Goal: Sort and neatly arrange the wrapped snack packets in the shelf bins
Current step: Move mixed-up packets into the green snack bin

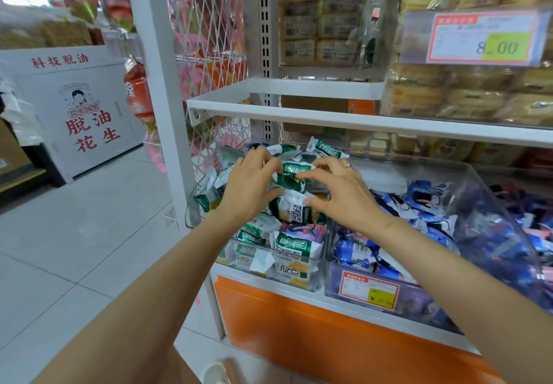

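Note:
A clear shelf bin holds a heap of green and white snack packets. My left hand and my right hand face each other over the heap, and together they hold a small stack of green and white packets between fingers and thumbs. The right hand wears a ring. A purple packet lies among the green ones near the front. To the right, a second clear bin is full of blue and white packets.
A white shelf board runs just above the bins, with yellow pastry packs and an 8.00 price tag over it. A white post and wire mesh stand left. An orange panel lies below; tiled floor spreads left.

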Action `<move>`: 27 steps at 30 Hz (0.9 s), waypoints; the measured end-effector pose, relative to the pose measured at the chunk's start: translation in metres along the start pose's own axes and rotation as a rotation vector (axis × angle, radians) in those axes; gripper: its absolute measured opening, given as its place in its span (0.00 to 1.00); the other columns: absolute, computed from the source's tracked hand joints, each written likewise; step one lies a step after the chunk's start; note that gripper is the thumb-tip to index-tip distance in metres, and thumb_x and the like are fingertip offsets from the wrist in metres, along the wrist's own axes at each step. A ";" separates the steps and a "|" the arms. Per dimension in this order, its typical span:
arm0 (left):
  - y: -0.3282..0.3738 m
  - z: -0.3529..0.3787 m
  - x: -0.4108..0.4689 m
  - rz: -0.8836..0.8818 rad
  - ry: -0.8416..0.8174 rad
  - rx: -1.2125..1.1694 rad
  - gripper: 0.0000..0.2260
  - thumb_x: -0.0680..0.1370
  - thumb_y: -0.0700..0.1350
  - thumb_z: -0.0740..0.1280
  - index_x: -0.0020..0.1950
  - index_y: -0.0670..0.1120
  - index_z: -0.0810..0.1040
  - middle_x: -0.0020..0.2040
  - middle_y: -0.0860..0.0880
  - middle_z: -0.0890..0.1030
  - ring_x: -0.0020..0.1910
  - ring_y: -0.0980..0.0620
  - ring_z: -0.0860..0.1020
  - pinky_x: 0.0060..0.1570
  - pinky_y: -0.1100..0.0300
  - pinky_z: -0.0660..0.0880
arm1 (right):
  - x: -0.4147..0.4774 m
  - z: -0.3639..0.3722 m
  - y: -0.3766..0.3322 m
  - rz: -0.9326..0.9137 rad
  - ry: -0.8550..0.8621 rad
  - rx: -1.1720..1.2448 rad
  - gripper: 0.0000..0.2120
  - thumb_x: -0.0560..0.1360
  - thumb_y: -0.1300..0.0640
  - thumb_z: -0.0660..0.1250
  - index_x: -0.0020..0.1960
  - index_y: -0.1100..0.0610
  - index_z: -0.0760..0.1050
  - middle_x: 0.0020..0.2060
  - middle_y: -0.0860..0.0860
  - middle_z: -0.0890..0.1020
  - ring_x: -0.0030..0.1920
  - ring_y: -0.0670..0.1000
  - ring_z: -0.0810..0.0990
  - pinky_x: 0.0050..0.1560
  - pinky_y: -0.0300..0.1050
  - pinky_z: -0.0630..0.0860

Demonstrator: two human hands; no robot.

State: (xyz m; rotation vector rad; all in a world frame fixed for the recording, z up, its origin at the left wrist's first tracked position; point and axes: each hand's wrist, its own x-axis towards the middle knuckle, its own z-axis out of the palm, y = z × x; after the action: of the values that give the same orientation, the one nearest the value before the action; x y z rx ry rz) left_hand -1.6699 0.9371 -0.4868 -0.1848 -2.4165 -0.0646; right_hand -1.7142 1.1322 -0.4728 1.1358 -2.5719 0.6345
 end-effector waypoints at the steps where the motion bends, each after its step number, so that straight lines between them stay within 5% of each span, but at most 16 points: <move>1: 0.001 0.001 0.002 -0.015 0.005 0.002 0.18 0.64 0.46 0.79 0.47 0.43 0.76 0.44 0.44 0.73 0.41 0.44 0.72 0.37 0.57 0.64 | 0.000 0.000 0.000 -0.009 -0.009 -0.023 0.23 0.71 0.49 0.71 0.66 0.43 0.71 0.68 0.50 0.65 0.68 0.53 0.62 0.66 0.46 0.56; 11: 0.013 -0.004 -0.006 -0.146 -0.067 -0.279 0.14 0.74 0.41 0.71 0.55 0.41 0.70 0.50 0.45 0.76 0.47 0.49 0.75 0.42 0.61 0.68 | 0.007 0.006 0.000 -0.016 -0.019 -0.182 0.40 0.67 0.42 0.72 0.74 0.44 0.57 0.67 0.48 0.64 0.67 0.52 0.62 0.64 0.48 0.59; 14: 0.009 -0.008 -0.011 -0.165 -0.138 -0.363 0.16 0.75 0.42 0.70 0.59 0.43 0.71 0.54 0.47 0.77 0.53 0.52 0.75 0.49 0.64 0.70 | 0.011 0.008 -0.003 -0.004 -0.033 -0.202 0.40 0.67 0.42 0.73 0.73 0.46 0.58 0.66 0.49 0.64 0.67 0.52 0.62 0.64 0.48 0.59; 20: -0.001 -0.017 -0.018 -0.132 -0.285 -0.346 0.21 0.74 0.45 0.71 0.64 0.48 0.69 0.62 0.51 0.75 0.63 0.51 0.72 0.63 0.51 0.67 | 0.020 0.007 -0.005 0.024 -0.009 -0.262 0.35 0.68 0.45 0.72 0.71 0.46 0.61 0.66 0.51 0.67 0.67 0.55 0.64 0.65 0.51 0.60; 27: 0.007 -0.028 -0.020 -0.006 -0.134 -0.304 0.08 0.74 0.46 0.71 0.50 0.47 0.76 0.47 0.52 0.77 0.47 0.54 0.73 0.45 0.61 0.67 | 0.032 0.005 0.001 0.051 -0.016 -0.275 0.34 0.67 0.45 0.74 0.69 0.47 0.63 0.67 0.53 0.68 0.68 0.57 0.64 0.66 0.53 0.60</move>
State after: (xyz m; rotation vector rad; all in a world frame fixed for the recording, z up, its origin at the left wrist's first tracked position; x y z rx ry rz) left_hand -1.6356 0.9395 -0.4791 -0.3291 -2.5302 -0.4361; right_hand -1.7365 1.1096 -0.4648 0.9905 -2.6074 0.2702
